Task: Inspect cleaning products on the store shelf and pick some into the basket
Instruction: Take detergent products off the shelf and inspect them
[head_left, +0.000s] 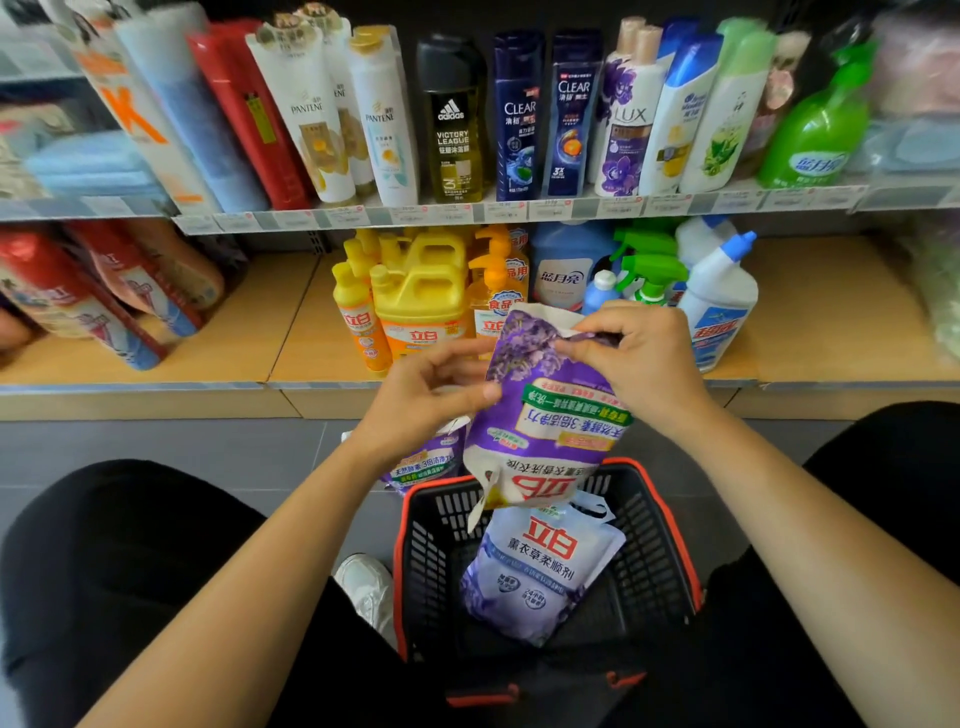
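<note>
A purple and white detergent refill pouch (550, 410) hangs upside down over the black basket with an orange rim (670, 525). My right hand (634, 358) pinches its upper edge. My left hand (431, 395) holds its left side with curled fingers. Inside the basket lies a pale lavender softener pouch (540, 571). Another purple pouch (423, 462) stands on the floor just behind the basket, partly hidden by my left wrist.
The lower wooden shelf (291, 332) carries yellow dish-soap bottles (421, 296), a blue detergent jug (563, 265), green spray bottles (649, 265) and a white toilet cleaner (719, 306). Shampoo bottles (457, 119) line the upper shelf. My knees flank the basket.
</note>
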